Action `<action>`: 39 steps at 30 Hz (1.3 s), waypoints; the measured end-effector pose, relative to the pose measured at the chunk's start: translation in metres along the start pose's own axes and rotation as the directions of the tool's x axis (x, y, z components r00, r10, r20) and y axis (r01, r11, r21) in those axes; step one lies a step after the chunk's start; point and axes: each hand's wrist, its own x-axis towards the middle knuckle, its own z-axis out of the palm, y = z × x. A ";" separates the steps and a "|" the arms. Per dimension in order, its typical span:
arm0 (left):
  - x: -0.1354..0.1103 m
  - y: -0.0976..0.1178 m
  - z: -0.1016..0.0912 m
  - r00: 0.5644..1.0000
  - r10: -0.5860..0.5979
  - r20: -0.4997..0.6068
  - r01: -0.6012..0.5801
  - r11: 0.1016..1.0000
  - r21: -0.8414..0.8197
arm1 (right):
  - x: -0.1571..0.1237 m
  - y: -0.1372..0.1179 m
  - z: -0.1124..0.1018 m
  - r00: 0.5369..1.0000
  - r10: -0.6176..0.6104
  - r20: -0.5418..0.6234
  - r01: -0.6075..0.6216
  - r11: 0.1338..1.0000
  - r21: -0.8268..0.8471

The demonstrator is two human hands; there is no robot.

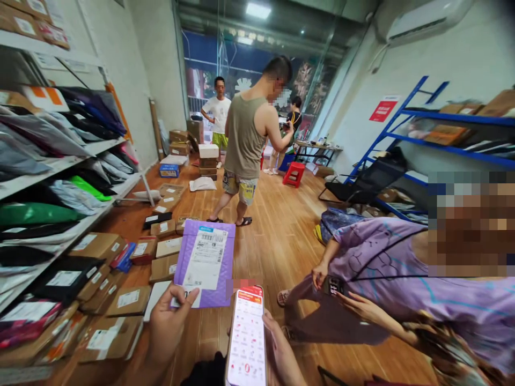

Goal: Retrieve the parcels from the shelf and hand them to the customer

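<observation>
My left hand (pixel 168 324) pinches the bottom edge of a purple mailer parcel (pixel 206 262) with a white shipping label, held upright in front of me. My right hand (pixel 278 348) grips a smartphone (pixel 247 338) whose lit screen shows a red and white app page. The phone stands just right of the parcel's lower corner. Both hands are low in the picture, over the wooden floor.
Shelves (pixel 60 161) packed with bagged parcels run along the left, with cardboard boxes (pixel 120 300) on the floor below. A person in a purple shirt (pixel 402 279) bends close at right. Another person in a tank top (pixel 243 139) stands ahead; blue racks (pixel 442 128) sit right.
</observation>
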 end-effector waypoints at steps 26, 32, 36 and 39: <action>-0.002 -0.008 0.014 0.961 -0.249 0.122 0.255 0.967 -0.030 | 0.008 -0.020 0.079 0.935 -0.294 0.201 0.332 0.923 -0.194; 0.000 -0.023 0.015 0.965 -0.248 0.082 0.256 0.961 -0.102 | 0.005 -0.017 0.085 0.919 -0.378 0.111 0.393 0.898 -0.197; 0.000 -0.022 0.015 0.967 -0.236 0.098 0.248 0.960 -0.133 | 0.000 -0.016 0.095 0.925 -0.372 0.080 0.381 0.904 -0.195; -0.002 -0.017 0.015 0.952 -0.280 0.127 0.298 0.941 -0.161 | 0.002 -0.014 0.090 0.926 -0.373 0.061 0.377 0.900 -0.219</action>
